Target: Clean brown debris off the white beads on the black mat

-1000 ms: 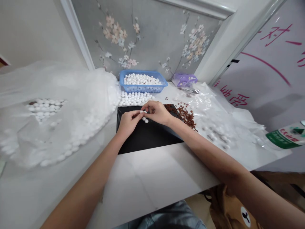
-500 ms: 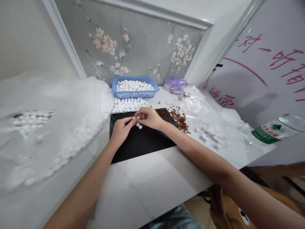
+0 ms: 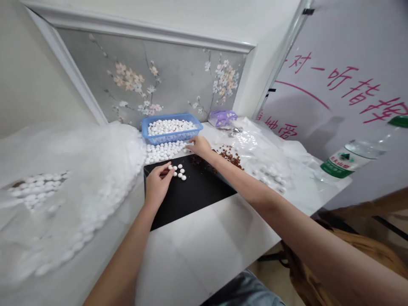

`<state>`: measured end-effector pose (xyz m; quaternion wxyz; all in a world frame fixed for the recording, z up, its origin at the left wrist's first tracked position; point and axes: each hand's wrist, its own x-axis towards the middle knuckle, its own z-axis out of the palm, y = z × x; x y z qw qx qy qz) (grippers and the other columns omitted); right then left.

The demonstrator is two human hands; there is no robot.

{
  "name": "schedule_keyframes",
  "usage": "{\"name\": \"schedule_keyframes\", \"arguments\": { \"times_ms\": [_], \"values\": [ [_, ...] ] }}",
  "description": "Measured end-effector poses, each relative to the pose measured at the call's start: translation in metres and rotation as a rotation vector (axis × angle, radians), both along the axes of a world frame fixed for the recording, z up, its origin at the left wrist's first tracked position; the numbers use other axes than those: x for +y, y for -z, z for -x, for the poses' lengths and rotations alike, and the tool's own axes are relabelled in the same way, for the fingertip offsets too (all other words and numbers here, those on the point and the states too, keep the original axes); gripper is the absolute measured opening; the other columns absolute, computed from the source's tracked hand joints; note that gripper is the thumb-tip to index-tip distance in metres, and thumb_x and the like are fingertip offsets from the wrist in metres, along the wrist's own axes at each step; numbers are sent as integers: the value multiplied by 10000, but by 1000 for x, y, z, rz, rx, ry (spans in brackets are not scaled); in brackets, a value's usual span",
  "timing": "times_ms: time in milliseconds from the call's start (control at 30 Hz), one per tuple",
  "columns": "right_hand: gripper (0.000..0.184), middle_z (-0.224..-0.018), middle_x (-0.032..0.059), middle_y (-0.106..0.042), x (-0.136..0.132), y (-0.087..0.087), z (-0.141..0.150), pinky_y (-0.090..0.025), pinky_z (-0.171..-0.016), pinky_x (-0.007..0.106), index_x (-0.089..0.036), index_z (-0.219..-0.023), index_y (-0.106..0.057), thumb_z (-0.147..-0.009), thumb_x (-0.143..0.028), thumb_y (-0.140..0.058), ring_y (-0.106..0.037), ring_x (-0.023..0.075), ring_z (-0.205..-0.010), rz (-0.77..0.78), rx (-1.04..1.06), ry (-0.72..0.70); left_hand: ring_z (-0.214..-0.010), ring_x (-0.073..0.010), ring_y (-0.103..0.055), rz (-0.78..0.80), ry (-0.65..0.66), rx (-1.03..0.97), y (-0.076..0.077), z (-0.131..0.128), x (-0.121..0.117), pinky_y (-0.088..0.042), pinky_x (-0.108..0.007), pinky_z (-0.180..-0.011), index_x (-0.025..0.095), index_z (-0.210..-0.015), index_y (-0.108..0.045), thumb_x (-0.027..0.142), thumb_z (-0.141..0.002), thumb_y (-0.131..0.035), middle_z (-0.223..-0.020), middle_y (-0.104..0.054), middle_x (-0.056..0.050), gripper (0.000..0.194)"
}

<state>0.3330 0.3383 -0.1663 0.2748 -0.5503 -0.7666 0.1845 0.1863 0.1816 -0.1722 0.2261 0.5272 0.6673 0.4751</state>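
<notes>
My left hand (image 3: 158, 183) rests at the left of a black mat (image 3: 194, 193), its thumb and fingers closed on a small white ball (image 3: 170, 167). Several loose white balls (image 3: 182, 171) lie on the mat just right of those fingertips. My right hand (image 3: 200, 147) is stretched beyond the mat, thumb and forefinger slightly apart at the right end of a layer of white balls (image 3: 162, 151). Directly behind that layer stands a blue basket (image 3: 174, 137) filled with similar balls. Reddish-brown star-shaped pieces (image 3: 232, 158) are heaped near my right forearm, partly on the mat.
A large translucent bag of white balls (image 3: 111, 191) covers the table's left side. To the right lie clear plastic bags (image 3: 255, 144) and a purple packet (image 3: 222, 118). A water bottle (image 3: 342, 161) stands at the right edge, before a whiteboard (image 3: 334, 51) with red writing.
My right hand has left my left hand and moved away toward the balls before the basket. My left hand stays over the mat, where more loose balls now show. The view has shifted.
</notes>
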Motion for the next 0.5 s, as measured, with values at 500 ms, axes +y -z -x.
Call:
{"name": "schedule_keyframes", "arguments": {
  "times_ms": [500],
  "values": [
    [309, -699, 3, -619, -75, -1, -24, -349, -573, 220, -168, -845, -699, -849, -438, -549, -517, 102, -616, 13, 126, -172, -882, -156, -597, -45, 119, 158, -3, -5, -5, -486, -278, -781, 224, -1104, -649, 348, -711, -624, -1085, -640, -52, 412]
  ]
}}
